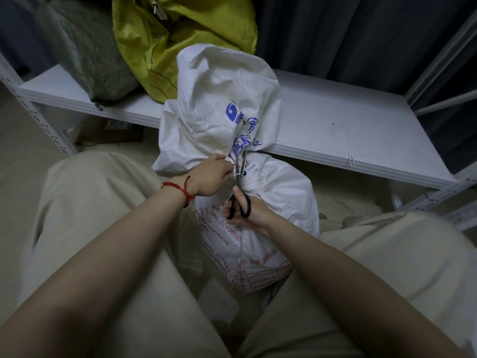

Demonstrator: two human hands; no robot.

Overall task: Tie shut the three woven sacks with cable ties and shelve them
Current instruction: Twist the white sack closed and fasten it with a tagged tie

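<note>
A white woven sack (278, 192) with red and blue print stands on the floor between my knees, its neck gathered. My left hand (211, 178) pinches the white cable tie (236, 174) at that neck. My right hand (247, 210) grips the black handles of scissors (241, 177), whose blades point up along the tie's end. A yellow sack (160, 47) and a green sack (87, 50) lie on the white shelf (335, 125) behind, at its left end. A tie shows at the yellow sack's top.
The shelf's right half is bare board, with a loose cable tie (349, 157) near its front edge. White perforated uprights (31, 109) frame the rack. A cardboard box (111, 130) sits under the shelf. Dark curtains hang behind.
</note>
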